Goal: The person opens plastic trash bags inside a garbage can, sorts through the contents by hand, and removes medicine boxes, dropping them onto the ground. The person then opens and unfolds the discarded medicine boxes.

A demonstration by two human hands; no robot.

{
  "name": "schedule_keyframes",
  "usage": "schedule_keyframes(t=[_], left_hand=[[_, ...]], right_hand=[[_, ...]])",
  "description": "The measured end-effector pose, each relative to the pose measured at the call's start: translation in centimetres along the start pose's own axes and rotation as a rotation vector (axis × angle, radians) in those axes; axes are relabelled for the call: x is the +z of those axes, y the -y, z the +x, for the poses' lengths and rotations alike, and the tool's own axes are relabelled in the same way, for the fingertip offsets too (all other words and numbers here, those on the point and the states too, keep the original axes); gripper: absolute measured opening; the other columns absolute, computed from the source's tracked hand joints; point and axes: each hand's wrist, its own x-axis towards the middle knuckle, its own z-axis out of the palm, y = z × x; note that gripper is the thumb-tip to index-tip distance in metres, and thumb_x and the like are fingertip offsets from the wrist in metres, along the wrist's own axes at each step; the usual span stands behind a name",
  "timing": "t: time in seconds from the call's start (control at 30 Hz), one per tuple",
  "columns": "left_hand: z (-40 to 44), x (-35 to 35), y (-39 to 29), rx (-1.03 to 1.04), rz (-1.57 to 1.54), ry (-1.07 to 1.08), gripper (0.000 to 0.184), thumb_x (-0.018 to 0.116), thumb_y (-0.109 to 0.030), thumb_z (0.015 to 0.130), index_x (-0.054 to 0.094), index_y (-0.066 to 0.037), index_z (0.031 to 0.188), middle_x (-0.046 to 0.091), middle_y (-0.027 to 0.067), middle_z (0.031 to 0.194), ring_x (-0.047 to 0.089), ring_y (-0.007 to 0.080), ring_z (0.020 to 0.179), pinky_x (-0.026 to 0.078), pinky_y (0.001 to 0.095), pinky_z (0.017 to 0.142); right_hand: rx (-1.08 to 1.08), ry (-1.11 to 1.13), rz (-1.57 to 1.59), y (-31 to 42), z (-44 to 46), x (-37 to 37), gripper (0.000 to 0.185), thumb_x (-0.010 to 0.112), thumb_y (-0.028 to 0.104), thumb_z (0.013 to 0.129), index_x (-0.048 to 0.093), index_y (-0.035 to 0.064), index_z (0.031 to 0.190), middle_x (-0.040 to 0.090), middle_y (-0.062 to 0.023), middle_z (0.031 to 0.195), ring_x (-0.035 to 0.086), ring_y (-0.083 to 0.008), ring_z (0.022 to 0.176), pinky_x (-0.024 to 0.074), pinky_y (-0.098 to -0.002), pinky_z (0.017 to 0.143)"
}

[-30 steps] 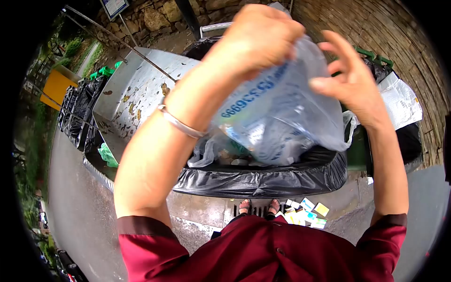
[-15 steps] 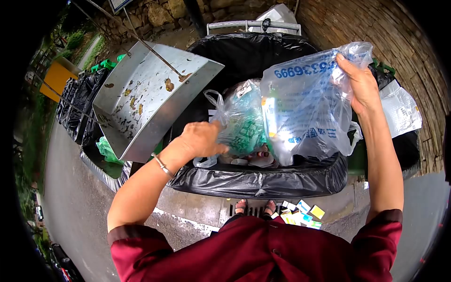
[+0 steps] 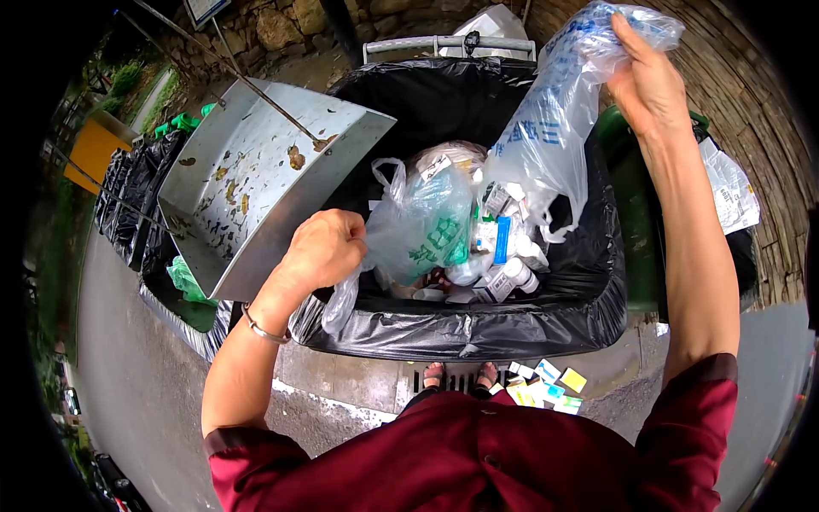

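Note:
High over the right side of the bin, my right hand (image 3: 653, 94) is closed on the bottom of a clear plastic bag (image 3: 542, 128) with blue print. The bag hangs with its handles down. My left hand (image 3: 322, 250), a bracelet on its wrist, is closed on a clear bag with green print (image 3: 439, 226), and part of it droops below the fist. That bag rests inside a trash bin (image 3: 461, 340) lined with black plastic. Beside it lie small boxes, a white bottle (image 3: 519, 275) and a blue-and-white carton (image 3: 502, 239).
A large metal dustpan (image 3: 264, 162) with leaves in it leans at the bin's left. Another lined bin (image 3: 192, 324) stands beyond it, and a green bin (image 3: 636, 247) is on the right. Several small cartons (image 3: 546, 388) lie on the ground near my feet.
My right hand has raised the blue-printed bag, now hanging narrower, exposing boxes and a bottle beneath. My left hand has moved left and closed on the green-printed bag, pulling part over the rim.

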Motion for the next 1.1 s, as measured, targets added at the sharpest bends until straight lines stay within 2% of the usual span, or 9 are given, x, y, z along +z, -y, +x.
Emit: schedule_keyframes(t=[0.1, 0.23, 0.37, 0.43, 0.5, 0.6, 0.77, 0.97, 1.1], left_hand=[[-1.1, 0.0, -0.4, 0.05, 0.015, 0.047, 0.009, 0.056, -0.007, 0.065, 0.059, -0.001, 0.071, 0.055, 0.0163, 0.059, 0.058, 0.031, 0.06, 0.046, 0.036, 0.059], [-1.7, 1.6, 0.9, 0.204, 0.14, 0.12, 0.012, 0.062, -0.014, 0.066, 0.061, -0.003, 0.072, 0.057, 0.0131, 0.061, 0.059, 0.0297, 0.063, 0.046, 0.0342, 0.059], [-1.5, 0.6, -0.2, 0.107, 0.009, 0.18, 0.027, 0.069, -0.028, 0.072, 0.064, -0.003, 0.079, 0.057, 0.0111, 0.062, 0.059, 0.0251, 0.061, 0.047, 0.0319, 0.062], [-0.7, 1.0, 0.0, 0.105, -0.074, 0.16, 0.028, 0.07, -0.026, 0.073, 0.063, -0.003, 0.087, 0.058, 0.0098, 0.065, 0.059, 0.0218, 0.062, 0.047, 0.0311, 0.062], [0.6, 2.5, 0.6, 0.103, -0.161, 0.136, 0.031, 0.07, -0.025, 0.074, 0.062, -0.003, 0.094, 0.059, 0.0085, 0.068, 0.058, 0.0185, 0.063, 0.047, 0.0303, 0.063], [2.5, 3.6, -0.1, 0.053, -0.528, 0.133, 0.067, 0.07, -0.01, 0.073, 0.037, -0.004, 0.132, 0.052, 0.0121, 0.111, 0.058, 0.0127, 0.078, 0.047, 0.0277, 0.069], [5.0, 3.4, -3.7, 0.155, -0.754, 0.281, 0.079, 0.067, -0.003, 0.068, 0.031, -0.009, 0.138, 0.043, 0.0122, 0.122, 0.057, 0.0135, 0.079, 0.046, 0.0248, 0.069], [4.5, 0.0, -11.0, 0.583, -0.696, 0.433, 0.084, 0.063, 0.003, 0.06, 0.034, -0.014, 0.137, 0.048, 0.0098, 0.117, 0.052, 0.0096, 0.071, 0.044, 0.0245, 0.062], [3.1, 0.8, -12.5, 0.679, -0.5, 0.189, 0.066, 0.065, 0.003, 0.064, 0.048, -0.011, 0.126, 0.053, 0.007, 0.11, 0.055, 0.0135, 0.075, 0.046, 0.0273, 0.065]], right_hand=[[-0.068, 0.041, 0.058, 0.0, -1.7, 4.3, 0.017, 0.061, 0.011, 0.084, 0.059, 0.0017, 0.097, 0.062, -0.007, 0.088, 0.06, -0.0187, 0.081, 0.0493, -0.0318, 0.077], [0.042, 0.147, 0.067, 1.2, -2.0, 4.6, 0.021, 0.058, 0.011, 0.087, 0.057, 0.0004, 0.105, 0.062, -0.0086, 0.098, 0.06, -0.0202, 0.091, 0.0478, -0.0338, 0.084], [0.111, 0.306, -0.173, 4.4, -3.1, 2.3, 0.025, 0.053, 0.015, 0.092, 0.055, -0.0009, 0.111, 0.06, -0.011, 0.11, 0.06, -0.0205, 0.096, 0.0473, -0.0366, 0.089], [0.056, 0.084, -0.064, 7.3, -7.1, 2.5, 0.025, 0.054, 0.012, 0.09, 0.055, -0.0004, 0.111, 0.061, -0.0124, 0.106, 0.062, -0.0225, 0.094, 0.0515, -0.0385, 0.082], [0.17, 0.151, -0.235, 8.9, -9.7, -0.3, 0.027, 0.054, 0.011, 0.089, 0.053, -0.0011, 0.113, 0.06, -0.0129, 0.108, 0.061, -0.0229, 0.095, 0.0513, -0.0387, 0.084], [0.272, -0.198, -0.259, 8.0, -14.5, -6.4, 0.031, 0.058, 0.006, 0.085, 0.05, -0.002, 0.114, 0.059, -0.0145, 0.107, 0.061, -0.0252, 0.095, 0.0511, -0.042, 0.083], [0.263, -0.353, -0.179, 7.8, -20.2, -9.7, 0.036, 0.059, -0.005, 0.076, 0.05, -0.0037, 0.111, 0.06, -0.0152, 0.102, 0.06, -0.0283, 0.094, 0.0489, -0.0434, 0.085], [0.278, -0.381, -0.151, 8.0, -21.2, -9.9, 0.034, 0.058, -0.006, 0.076, 0.05, -0.0042, 0.11, 0.06, -0.0151, 0.102, 0.06, -0.0278, 0.094, 0.0491, -0.0426, 0.084], [0.269, -0.368, -0.113, 7.7, -20.9, -9.3, 0.034, 0.058, -0.004, 0.077, 0.051, -0.0036, 0.11, 0.06, -0.0158, 0.102, 0.061, -0.0273, 0.092, 0.0503, -0.0419, 0.081]])
